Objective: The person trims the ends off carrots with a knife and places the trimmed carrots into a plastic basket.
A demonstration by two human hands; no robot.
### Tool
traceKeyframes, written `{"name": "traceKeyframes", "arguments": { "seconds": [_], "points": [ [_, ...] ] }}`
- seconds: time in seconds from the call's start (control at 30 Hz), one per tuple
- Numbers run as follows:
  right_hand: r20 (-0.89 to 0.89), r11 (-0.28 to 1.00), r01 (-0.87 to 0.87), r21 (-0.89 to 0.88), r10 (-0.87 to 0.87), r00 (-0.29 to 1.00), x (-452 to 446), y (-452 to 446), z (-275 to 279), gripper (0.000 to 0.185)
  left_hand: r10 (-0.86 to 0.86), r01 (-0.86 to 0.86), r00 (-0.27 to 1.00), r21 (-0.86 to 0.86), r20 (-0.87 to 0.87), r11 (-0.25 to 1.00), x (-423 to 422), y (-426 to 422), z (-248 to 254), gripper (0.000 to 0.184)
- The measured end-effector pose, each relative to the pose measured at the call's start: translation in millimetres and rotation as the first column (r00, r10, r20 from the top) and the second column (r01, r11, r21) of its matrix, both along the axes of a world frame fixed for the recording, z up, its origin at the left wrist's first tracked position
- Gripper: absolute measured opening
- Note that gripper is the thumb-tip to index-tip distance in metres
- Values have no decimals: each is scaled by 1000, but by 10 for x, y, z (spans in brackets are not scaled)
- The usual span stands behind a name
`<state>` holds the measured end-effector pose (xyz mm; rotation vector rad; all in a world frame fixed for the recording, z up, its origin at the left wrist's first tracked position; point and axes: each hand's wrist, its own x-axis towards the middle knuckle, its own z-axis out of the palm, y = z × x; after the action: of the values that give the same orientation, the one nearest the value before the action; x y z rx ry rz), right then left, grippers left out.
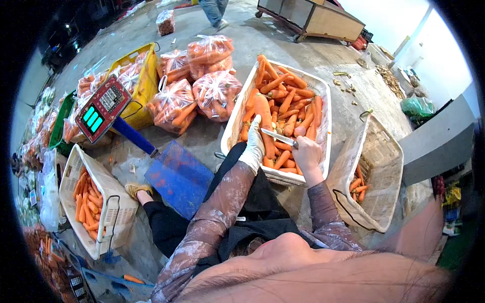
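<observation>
In the head view, my left hand (254, 144) wears a white glove and is closed around the lower end of a large carrot (262, 107). My bare right hand (307, 153) grips a knife (276, 136), its blade pointing left across the carrot near my left thumb. Whether the blade touches the carrot, I cannot tell. Both hands are over a white crate (329, 129) filled with loose carrots (294, 103), standing in front of my knees.
Several clear bags of carrots (217, 96) stand beyond a blue-platform scale (179, 174) with a lit display (93, 119). A yellow crate (146, 76) holds more bags. Crates with carrots stand left (118, 222) and right (386, 156). Farther off are a cart (331, 25) and a person's legs (214, 9).
</observation>
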<state>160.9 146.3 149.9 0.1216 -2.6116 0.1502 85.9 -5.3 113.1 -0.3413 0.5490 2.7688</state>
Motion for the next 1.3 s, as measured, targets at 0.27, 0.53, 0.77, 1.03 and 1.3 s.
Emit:
{"name": "traceKeyframes", "arguments": {
  "seconds": [0.27, 0.53, 0.77, 1.03, 1.3],
  "points": [
    [53, 997, 78, 26, -79, 995, -22, -25, 49, 24, -68, 62, 992, -56, -111, 997, -26, 21, -94, 54],
    [-37, 991, 126, 37, -125, 992, -246, 87, -203, 22, -31, 13, 994, -170, -103, 985, 18, 109, -58, 61],
    [322, 772, 249, -585, -61, 945, -280, -148, -686, 35, 0, -5, 995, -42, -103, 999, -53, 58, -213, 59],
    [1, 967, 188, -174, -190, 982, -267, -141, -211, 18, -48, 49, 997, 15, -57, 999, -117, 19, -237, 52],
    [-86, 989, 148, 25, -146, 986, -350, 41, 24, 22, -116, 110, 990, -85, -74, 990, 31, 41, 12, 51]
  ]
}}
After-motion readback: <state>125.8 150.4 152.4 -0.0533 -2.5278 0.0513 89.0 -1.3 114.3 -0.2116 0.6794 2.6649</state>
